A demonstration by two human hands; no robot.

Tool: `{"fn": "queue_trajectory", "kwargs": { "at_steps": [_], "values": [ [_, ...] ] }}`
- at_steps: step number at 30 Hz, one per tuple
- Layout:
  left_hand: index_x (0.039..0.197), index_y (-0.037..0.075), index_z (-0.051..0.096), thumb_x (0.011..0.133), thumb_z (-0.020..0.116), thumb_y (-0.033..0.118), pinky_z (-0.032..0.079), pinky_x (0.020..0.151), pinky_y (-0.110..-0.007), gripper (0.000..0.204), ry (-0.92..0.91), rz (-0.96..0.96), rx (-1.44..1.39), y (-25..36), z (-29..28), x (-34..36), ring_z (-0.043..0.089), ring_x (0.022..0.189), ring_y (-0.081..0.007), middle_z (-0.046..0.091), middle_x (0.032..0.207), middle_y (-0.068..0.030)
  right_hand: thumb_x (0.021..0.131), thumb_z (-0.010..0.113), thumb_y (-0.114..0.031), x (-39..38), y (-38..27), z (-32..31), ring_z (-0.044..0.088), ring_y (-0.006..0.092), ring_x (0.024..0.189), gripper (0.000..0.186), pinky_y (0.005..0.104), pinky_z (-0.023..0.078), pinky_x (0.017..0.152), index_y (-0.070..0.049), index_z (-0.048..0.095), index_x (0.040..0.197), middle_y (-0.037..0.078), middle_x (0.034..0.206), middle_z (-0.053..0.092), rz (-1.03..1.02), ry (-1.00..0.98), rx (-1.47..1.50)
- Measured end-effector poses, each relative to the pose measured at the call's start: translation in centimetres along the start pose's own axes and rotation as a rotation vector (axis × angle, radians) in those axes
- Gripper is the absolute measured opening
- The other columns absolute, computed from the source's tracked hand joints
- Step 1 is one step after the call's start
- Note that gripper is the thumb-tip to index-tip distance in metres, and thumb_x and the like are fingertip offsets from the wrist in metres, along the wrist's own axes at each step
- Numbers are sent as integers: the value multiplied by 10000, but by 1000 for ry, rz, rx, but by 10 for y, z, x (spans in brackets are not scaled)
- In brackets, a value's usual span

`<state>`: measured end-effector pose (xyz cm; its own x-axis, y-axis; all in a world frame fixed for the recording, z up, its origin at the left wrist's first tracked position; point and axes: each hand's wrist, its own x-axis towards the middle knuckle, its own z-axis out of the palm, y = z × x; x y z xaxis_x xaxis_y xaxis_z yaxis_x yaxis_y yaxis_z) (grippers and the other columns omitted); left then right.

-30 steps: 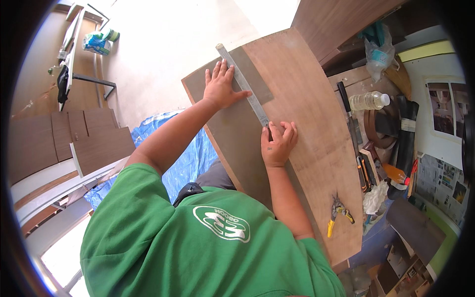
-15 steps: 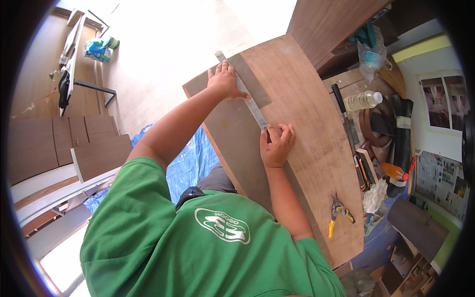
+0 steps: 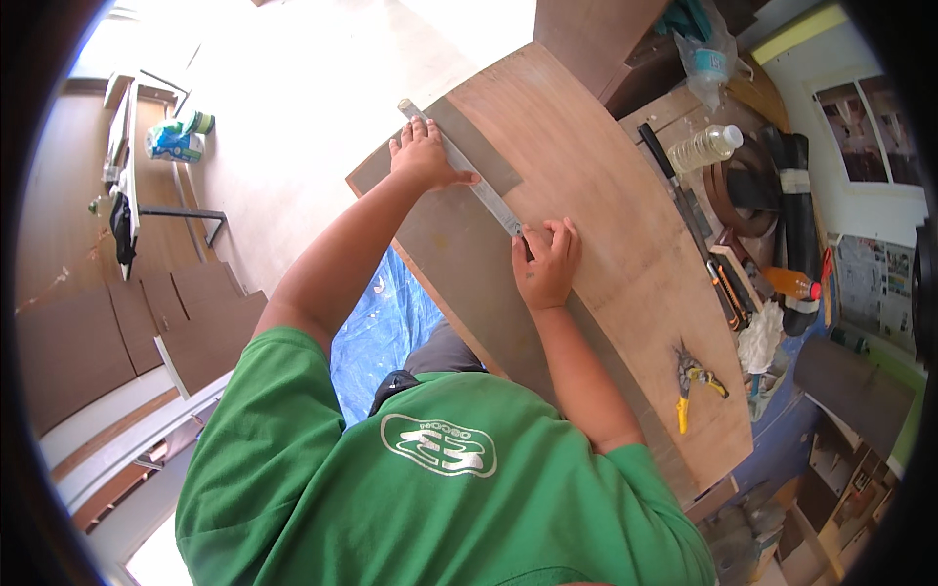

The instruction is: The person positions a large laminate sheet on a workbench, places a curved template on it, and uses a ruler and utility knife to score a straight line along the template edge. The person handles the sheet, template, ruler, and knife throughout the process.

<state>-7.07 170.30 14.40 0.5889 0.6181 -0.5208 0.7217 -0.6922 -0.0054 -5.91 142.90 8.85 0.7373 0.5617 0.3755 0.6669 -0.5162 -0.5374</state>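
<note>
- Working along a metal ruler (image 3: 467, 168) laid slantwise over a grey sheet (image 3: 459, 264), we judge the marking or scoring of that sheet to be underway, not finished.
- Our left hand (image 3: 422, 156) lies flat and spread on the far end of the ruler, fingers wide, pinning it down against the sheet.
- Our right hand (image 3: 547, 264) is curled narrow at the near end of the ruler, fingertips pinched together as if around a small blade or pencil; we cannot tell which, since the fingers hide it.
- We see no clear line on the sheet past the right hand, so how much of the stroke is made stays uncertain; the stretch of ruler between the two hands looks like the part left to follow.
- The ruler runs from under the left palm straight to the right fingertips, touching both.
- The grey sheet lies beneath both hands, on a wide brown board (image 3: 625, 225).
- Well off to the right of the right hand rest yellow-handled pliers (image 3: 692, 381) and a plastic bottle (image 3: 705, 146), untouched.
</note>
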Motion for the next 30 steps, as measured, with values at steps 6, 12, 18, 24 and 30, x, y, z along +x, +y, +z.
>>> {"fn": "queue_trajectory", "kwargs": {
  "at_steps": [6, 12, 18, 24, 30],
  "values": [
    [1640, -8, 96, 591, 845, 786, 186, 1262, -559, 1514, 8, 5, -23, -6, 10, 6, 54, 1601, -364, 85, 1714, -232, 820, 777, -225, -1, -1, 3, 513, 410, 1237, 220, 552, 416, 1077, -102, 787, 1003, 123, 1168, 582, 24, -12, 10],
    [1632, -28, 71, 542, 863, 792, 180, 1274, -509, 1577, -9, 36, 71, 7, 6, 8, 36, 1599, -376, 94, 1704, -257, 810, 754, -230, -1, 6, 2, 519, 405, 1227, 198, 557, 418, 1065, -114, 774, 969, 128, 1139, 582, 12, -2, 34],
    [1609, -83, 45, 535, 858, 803, 148, 1285, -487, 1612, -31, -31, 112, 10, 8, 7, 47, 1599, -367, 92, 1704, -257, 804, 749, -237, 1, 1, -9, 503, 381, 1277, 178, 537, 397, 1101, -116, 757, 933, 130, 1159, 588, 81, 17, 45],
    [1581, -140, 54, 540, 815, 851, 174, 1287, -459, 1626, -52, 5, 181, 12, 7, 9, 81, 1586, -402, 108, 1679, -312, 817, 755, -246, -2, 3, -11, 484, 381, 1314, 199, 531, 364, 1139, -111, 772, 963, 127, 1180, 585, 108, 12, 53],
    [1534, -215, 108, 565, 797, 860, 209, 1281, -444, 1604, -70, 46, 253, 15, 2, 13, 144, 1565, -442, 177, 1634, -376, 814, 748, -246, -4, 3, -11, 491, 375, 1311, 181, 529, 366, 1140, -112, 750, 936, 119, 1174, 592, 124, 25, 91]
  ]
}}
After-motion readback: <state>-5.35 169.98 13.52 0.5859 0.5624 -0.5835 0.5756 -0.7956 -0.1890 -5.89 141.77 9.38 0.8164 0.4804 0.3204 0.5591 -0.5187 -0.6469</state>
